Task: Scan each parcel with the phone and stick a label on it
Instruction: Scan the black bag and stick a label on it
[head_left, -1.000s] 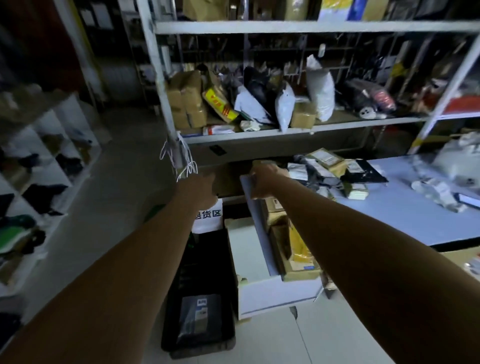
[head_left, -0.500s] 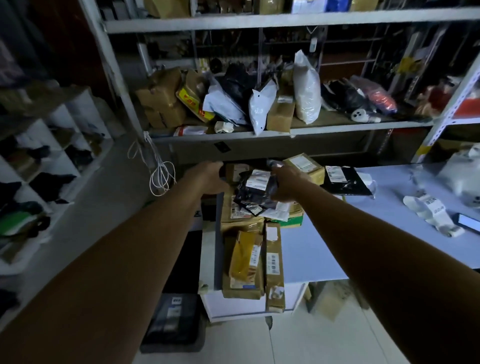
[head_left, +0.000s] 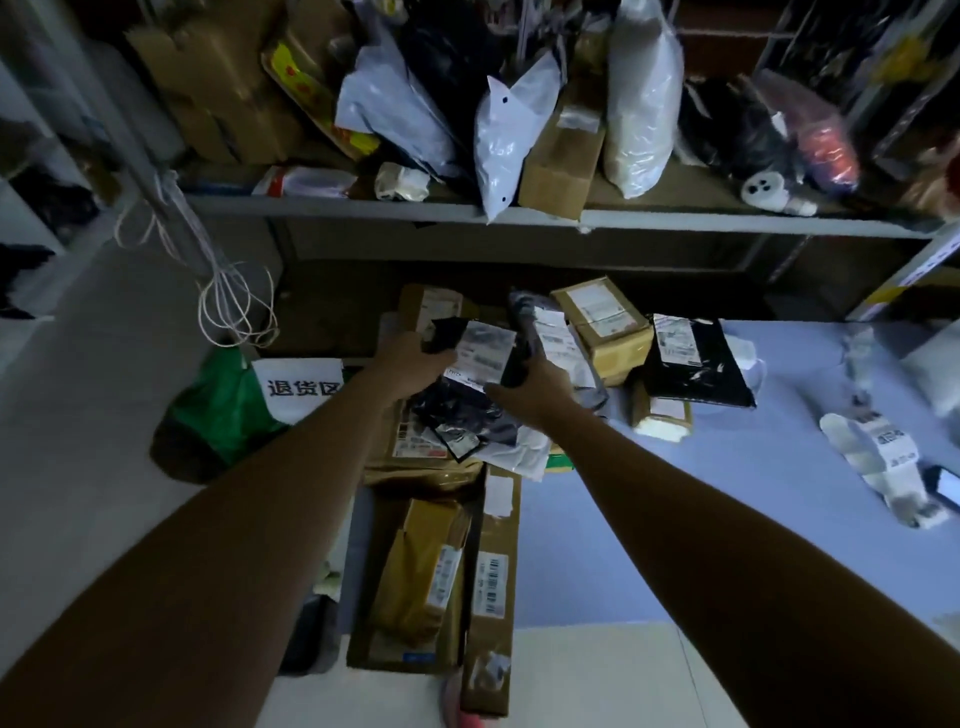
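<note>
parcels piled on the table's left end, shelf behind, label strip right.

The left forearm, entering from 7 o'clock, is bare along its whole visible length; so is the right forearm from 5 o'clock. The left hand and right hand are bare too.

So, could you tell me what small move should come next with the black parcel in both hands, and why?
Probably lift the black parcel clear and lay it label-up on the blue table. The left hand and right hand both grip it, while the phone lies far to the right, untouched.
</note>
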